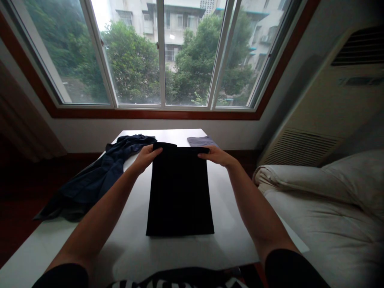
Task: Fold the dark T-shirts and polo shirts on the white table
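A black folded garment (180,192) hangs down between my two hands over the white table, its sides fairly straight and its far edge pulled level. Its exact kind is hard to make out in the dark cloth. My left hand (147,155) pinches the far left corner, thumb on top. At the far right corner, my right hand (218,155) grips the same edge between thumb and fingers. The fingers under the cloth are partly hidden.
Rumpled dark blue clothing (102,172) spreads along the left of the white table (234,224) and over its edge. A folded grey-lilac cloth (201,141) lies at the far right. A pale sofa (315,200) stands right, and a window (163,60) is ahead.
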Available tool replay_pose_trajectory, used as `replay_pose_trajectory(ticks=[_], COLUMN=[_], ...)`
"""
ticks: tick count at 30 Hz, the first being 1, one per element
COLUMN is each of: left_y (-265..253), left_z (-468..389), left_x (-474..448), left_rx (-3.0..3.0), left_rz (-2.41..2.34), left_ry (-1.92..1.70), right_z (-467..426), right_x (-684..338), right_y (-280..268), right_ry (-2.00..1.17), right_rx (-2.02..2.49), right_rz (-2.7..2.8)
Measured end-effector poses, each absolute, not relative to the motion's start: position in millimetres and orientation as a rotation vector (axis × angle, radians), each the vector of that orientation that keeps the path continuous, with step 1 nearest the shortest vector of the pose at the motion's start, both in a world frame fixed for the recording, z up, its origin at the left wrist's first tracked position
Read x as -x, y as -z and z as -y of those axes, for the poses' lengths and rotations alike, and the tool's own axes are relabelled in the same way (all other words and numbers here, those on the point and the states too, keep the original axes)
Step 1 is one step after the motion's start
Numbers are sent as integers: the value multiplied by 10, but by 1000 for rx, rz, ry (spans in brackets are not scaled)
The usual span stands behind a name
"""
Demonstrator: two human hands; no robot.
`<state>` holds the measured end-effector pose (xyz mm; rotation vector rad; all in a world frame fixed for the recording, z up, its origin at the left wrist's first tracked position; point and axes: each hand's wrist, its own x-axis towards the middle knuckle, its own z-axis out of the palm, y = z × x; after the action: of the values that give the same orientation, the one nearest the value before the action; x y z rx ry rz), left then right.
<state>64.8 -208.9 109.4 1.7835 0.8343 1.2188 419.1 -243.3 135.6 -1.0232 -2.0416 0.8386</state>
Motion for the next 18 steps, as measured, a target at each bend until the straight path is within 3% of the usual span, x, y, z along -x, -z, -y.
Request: replay_pose_trajectory(ticks=[3, 9, 18], left_y=[-646, 74, 285], left_z=[1665, 1298, 1099], left_x=[-734, -708, -720], left_rx=[-1812, -1903, -1986], left_rz=[-1159, -1602, -1779], left_ry=[-1057, -832, -872], right_z=[1915, 1454, 1284], right_x=[-4091, -3990, -3991], right_y=[-849, 17, 215], right_ry=[-1051, -588, -348], right_rx=[1173, 1626, 1697], right_rz=[1920, 1930, 1865])
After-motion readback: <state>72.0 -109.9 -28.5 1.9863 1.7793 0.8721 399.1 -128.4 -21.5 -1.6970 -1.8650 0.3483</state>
